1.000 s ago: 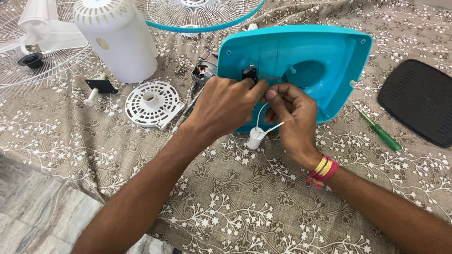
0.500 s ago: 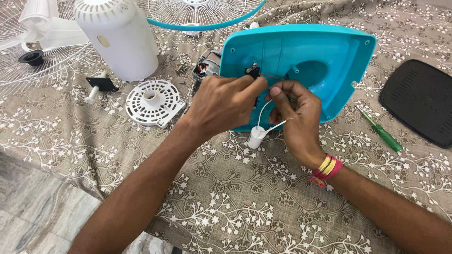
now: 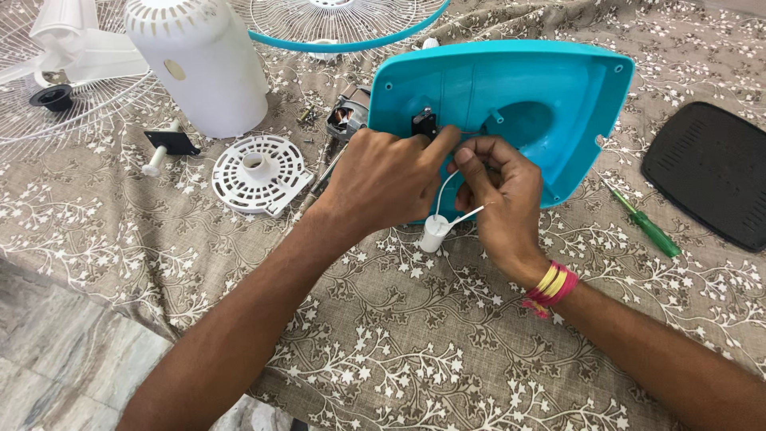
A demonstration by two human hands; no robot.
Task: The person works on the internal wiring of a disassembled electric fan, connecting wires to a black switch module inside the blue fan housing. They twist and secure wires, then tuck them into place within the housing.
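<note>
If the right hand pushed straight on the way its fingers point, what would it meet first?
Probably the inner wall of the turquoise fan base: the right hand points up into its hollow, pinching thin wires there. Depth is unclear.

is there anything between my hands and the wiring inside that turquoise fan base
Nothing visible does. Both the left hand and right hand already reach the thin wires at the black part inside the turquoise base.

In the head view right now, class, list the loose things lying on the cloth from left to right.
Black cap → white peg with black plate → white round vented disc → small white cylinder on wires → green screwdriver → black vented panel.
</note>
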